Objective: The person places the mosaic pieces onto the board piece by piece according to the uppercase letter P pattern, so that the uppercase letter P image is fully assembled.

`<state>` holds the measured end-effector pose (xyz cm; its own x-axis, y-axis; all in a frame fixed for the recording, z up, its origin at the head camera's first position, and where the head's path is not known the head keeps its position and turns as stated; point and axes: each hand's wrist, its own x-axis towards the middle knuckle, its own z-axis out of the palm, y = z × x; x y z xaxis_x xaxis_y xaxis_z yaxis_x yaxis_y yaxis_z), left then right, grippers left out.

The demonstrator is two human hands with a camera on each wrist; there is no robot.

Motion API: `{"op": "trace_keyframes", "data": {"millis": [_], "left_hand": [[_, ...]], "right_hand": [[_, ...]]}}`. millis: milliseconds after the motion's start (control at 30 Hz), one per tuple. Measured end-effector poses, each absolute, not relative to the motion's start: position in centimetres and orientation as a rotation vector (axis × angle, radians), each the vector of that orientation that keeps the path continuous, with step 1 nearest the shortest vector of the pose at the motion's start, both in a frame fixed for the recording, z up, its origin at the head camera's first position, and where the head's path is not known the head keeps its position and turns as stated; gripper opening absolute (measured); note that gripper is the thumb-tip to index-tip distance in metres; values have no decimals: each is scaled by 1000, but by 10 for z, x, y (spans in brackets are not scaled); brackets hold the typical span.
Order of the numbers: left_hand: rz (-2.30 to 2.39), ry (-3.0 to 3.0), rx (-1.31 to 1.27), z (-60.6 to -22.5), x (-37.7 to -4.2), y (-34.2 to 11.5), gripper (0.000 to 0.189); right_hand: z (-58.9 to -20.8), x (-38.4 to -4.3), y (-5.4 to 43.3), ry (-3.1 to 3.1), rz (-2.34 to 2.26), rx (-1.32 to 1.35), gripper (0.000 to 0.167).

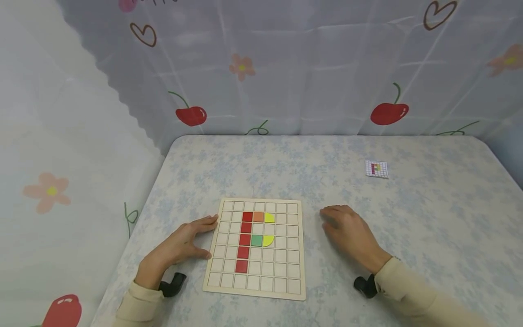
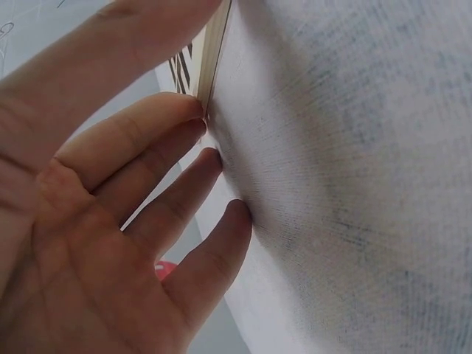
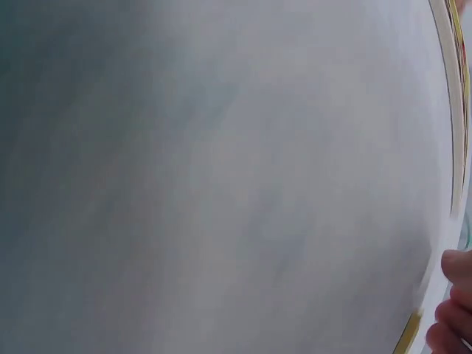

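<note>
A pale wooden grid board [image 1: 277, 286] lies flat on the table. In its cells sit a column of several red squares [image 1: 245, 240], an orange square [image 1: 259, 217], a green square [image 1: 256, 240] and two yellow quarter-round pieces, one upper [image 1: 269, 218] and one lower [image 1: 268, 240]. My left hand [image 1: 180, 245] touches the board's left edge with thumb and fingers spread. In the left wrist view its fingertips [image 2: 237, 214] meet the tabletop. To the right of the board, apart from it, my right hand [image 1: 353, 234] rests low over the table, fingers loosely bent, nothing visibly held; its underside is hidden.
A small card [image 1: 376, 169] printed with a coloured grid pattern lies at the back right of the table [image 1: 441, 218]. Behind stands a curtain [image 1: 294, 68] with cherries and flowers. The right wrist view shows an unclear yellowish strip [image 3: 407, 333] near the fingers.
</note>
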<state>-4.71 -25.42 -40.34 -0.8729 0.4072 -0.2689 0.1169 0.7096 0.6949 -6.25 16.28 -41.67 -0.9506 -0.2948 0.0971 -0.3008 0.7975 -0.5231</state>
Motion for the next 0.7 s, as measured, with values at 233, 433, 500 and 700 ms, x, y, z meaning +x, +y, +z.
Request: {"op": "trace_keyframes", "data": {"millis": [233,433,500,700], "left_hand": [[973,2514,386,-406,-46,-255,85],[995,2509,392,-406,-46,-255,84],[995,2512,397,-405,-46,-255,83],[973,2530,400,-404,-46,-253,82]], "right_hand": [[-417,-66,189,-2975,818,435,32],[-414,-67,191,-2968,840,450,23],[-413,-67,188,-2968,870,442,22],[-407,-66,165,-2946,950,475,21]]}}
